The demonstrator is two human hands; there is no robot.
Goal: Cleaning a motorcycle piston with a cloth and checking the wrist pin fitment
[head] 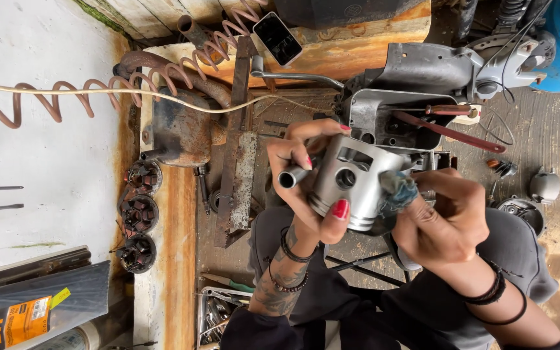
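My left hand (306,175) grips a silver metal piston (351,185) by its skirt, thumb over the ringed end, and also holds a short metal pin (291,176) between the fingers. My right hand (445,217) presses a small grey-blue rag (395,191) against the piston's side. Both hands are over my lap, in front of a grey engine casing (416,97) with an open cavity.
A rusty workbench (183,214) lies at the left with a rusted vise-like block (179,133), three wound armatures (139,214), a coiled hose (66,97) and a white cord. A phone (277,37) rests on a board. Loose tools sit in a tray (218,311). Small parts lie on the ground at the right (539,188).
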